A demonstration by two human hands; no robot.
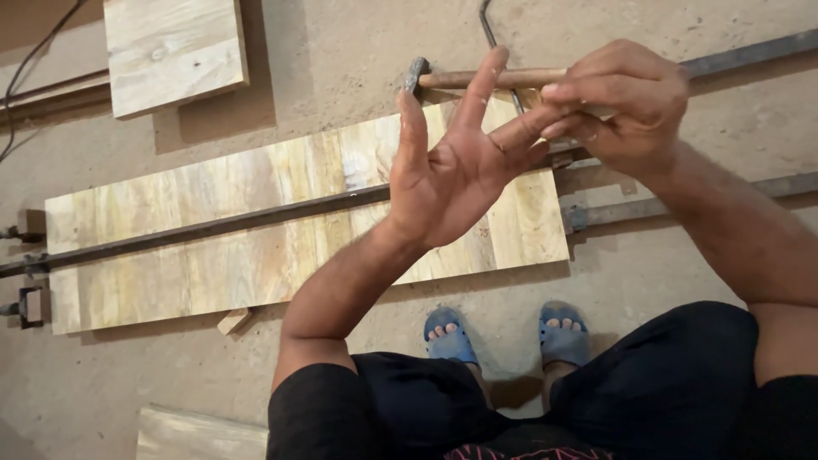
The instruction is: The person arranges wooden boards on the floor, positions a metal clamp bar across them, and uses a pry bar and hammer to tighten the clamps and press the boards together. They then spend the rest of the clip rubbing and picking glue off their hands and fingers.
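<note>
On the concrete floor (341, 51) at far left, a clamp end (30, 305) grips the edge of a long glued wooden panel (213, 247), and a steel bar clamp (213, 223) runs across its face; a second board (175, 51) lies apart above it.

The left hand (452, 170) is held up over the panel, palm open and fingers spread, holding nothing. The right hand (622, 102) pinches the left hand's fingertip area, its fingers drawn together; I cannot tell whether something small sits between them. A hammer (477, 78) lies on the floor just behind the hands, untouched.

As a judgement, picking at the finger goes best with the left hand kept steady and the pinch light.
</note>
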